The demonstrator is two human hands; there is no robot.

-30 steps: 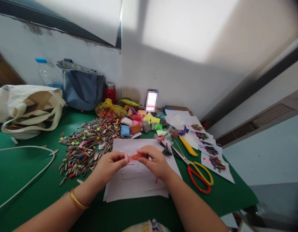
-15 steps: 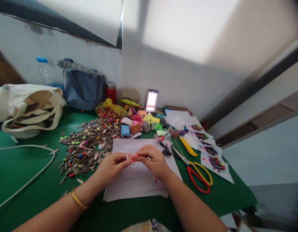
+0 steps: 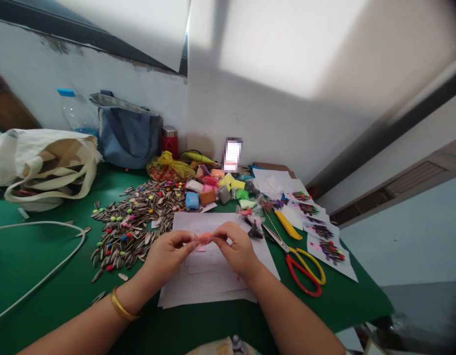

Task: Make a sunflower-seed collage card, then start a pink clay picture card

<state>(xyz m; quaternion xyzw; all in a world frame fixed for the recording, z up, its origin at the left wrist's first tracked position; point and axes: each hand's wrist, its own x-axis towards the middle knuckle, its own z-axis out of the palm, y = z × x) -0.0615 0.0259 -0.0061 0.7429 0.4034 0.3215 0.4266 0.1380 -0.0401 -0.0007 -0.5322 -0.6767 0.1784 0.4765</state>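
Between my two hands is a small clear plastic packet of orange-red modelling clay [image 3: 204,239], held above white paper sheets [image 3: 213,288]. My left hand [image 3: 172,251] pinches the packet's clear left end. The fingers of my right hand [image 3: 233,246] are closed on its right end. A bit of pink clay [image 3: 200,248] shows on the paper below the packet. Just beyond my right hand lie opened bags of black clay [image 3: 256,229] and red clay [image 3: 246,211].
Sunflower seeds [image 3: 135,222], some coloured, spread to the left. Clay packets [image 3: 207,197] stand behind the paper. Scissors [image 3: 292,256] and a yellow utility knife [image 3: 288,224] lie right, near cards with seed designs [image 3: 331,251]. A white cable [image 3: 57,268] loops at left.
The clay packet is more stretched out between my hands, and more of it shows. The pink bit beneath it has come into view. My hands have barely moved.
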